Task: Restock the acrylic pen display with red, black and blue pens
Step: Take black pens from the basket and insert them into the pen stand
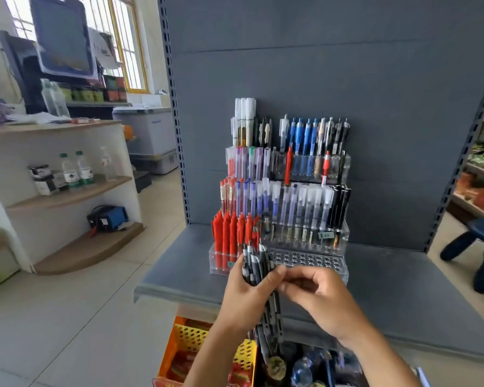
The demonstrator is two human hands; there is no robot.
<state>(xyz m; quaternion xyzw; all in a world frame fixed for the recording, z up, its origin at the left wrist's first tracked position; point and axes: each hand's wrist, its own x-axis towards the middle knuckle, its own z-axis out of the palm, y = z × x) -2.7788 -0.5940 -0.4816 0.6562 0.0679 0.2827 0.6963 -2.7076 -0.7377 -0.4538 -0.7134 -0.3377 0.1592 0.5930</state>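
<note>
A tiered acrylic pen display point(330, 238) stands on a grey shelf point(403, 280). Red pens point(229, 233) fill the left of its front tier; the right part of that tier shows empty holes point(305, 259). Higher tiers hold blue pens point(303, 134), clear-capped pens and black pens point(340, 205). My left hand point(245, 294) grips a bundle of black pens point(256, 265) upright in front of the display. My right hand point(316, 294) is at the bundle, its fingertips pinching one of the pens beside my left thumb.
The grey back panel point(319, 79) rises behind the display. Below the shelf sit a yellow-orange basket point(185, 339) and mixed goods. A counter with curved shelves point(67, 191) stands at left, a dark blue stool point(481, 247) at right.
</note>
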